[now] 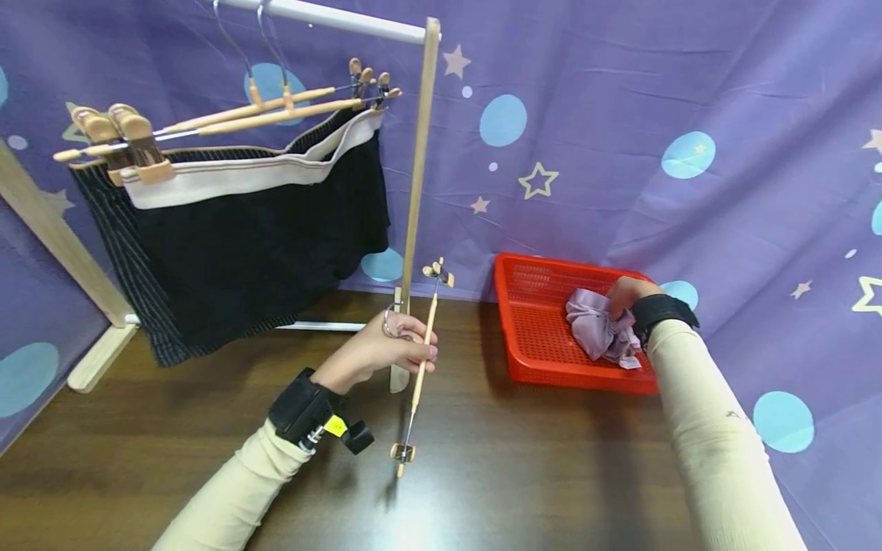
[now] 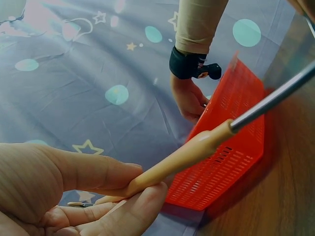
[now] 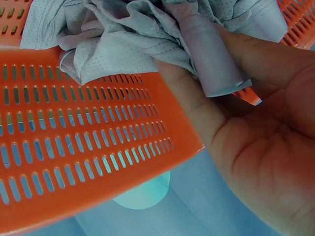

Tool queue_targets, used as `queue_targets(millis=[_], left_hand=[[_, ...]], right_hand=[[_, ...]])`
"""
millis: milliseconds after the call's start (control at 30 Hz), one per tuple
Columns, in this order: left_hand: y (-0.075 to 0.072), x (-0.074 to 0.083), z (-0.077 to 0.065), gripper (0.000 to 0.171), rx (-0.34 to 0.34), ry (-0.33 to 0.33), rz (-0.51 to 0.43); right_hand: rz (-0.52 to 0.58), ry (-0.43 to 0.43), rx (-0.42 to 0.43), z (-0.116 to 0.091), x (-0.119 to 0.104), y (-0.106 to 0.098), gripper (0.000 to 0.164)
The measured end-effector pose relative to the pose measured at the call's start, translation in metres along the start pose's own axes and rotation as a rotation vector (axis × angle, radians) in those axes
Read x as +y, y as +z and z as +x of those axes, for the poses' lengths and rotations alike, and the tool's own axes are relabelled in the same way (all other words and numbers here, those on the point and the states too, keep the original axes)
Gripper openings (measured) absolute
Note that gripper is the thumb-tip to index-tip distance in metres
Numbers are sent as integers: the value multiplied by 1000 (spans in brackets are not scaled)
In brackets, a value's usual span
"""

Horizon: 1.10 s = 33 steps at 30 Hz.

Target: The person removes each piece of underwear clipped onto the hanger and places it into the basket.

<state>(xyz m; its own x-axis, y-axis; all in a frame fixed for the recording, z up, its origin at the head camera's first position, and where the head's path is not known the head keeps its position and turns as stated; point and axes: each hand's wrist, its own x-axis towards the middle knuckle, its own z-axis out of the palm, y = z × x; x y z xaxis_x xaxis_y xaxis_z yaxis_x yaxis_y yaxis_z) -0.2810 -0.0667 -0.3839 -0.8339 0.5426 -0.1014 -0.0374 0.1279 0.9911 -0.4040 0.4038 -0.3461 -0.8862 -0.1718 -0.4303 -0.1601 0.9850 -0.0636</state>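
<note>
My left hand [image 1: 396,342] pinches a wooden clip hanger [image 1: 429,329] by its bar between thumb and fingers. The hanger stands nearly end-on to the table's depth, with a clip at each end, and its metal hook loops over the back of the hand. In the left wrist view the thumb and fingers press on the wood close up. My right hand [image 1: 628,297] reaches into the red basket [image 1: 513,356] and grips a crumpled mauve garment [image 1: 591,325] with a small white tag. The right wrist view shows a fold of the garment [image 3: 123,44] between thumb and fingers.
A rack with a white rail [image 1: 344,19] and wooden posts [image 1: 419,164] stands at left. Two clip hangers on it carry dark garments [image 1: 276,222], the nearer with a white waistband. A purple patterned curtain [image 1: 586,46] backs the brown wooden table [image 1: 510,474].
</note>
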Motion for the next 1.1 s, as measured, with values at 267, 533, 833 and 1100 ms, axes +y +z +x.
queue_targets(millis=[267, 533, 833, 1100], left_hand=[[4, 1, 0, 21, -4, 1, -7], [5, 1, -3, 20, 2, -5, -24], [6, -1, -1, 25, -18, -8, -41], [9, 7, -9, 29, -47, 53, -33]], right_hand=[[-78, 15, -40, -3, -2, 6, 28], [74, 112, -30, -3, -7, 6, 29], [4, 91, -21, 1, -9, 3, 30], [43, 89, -14, -7, -17, 1, 20]])
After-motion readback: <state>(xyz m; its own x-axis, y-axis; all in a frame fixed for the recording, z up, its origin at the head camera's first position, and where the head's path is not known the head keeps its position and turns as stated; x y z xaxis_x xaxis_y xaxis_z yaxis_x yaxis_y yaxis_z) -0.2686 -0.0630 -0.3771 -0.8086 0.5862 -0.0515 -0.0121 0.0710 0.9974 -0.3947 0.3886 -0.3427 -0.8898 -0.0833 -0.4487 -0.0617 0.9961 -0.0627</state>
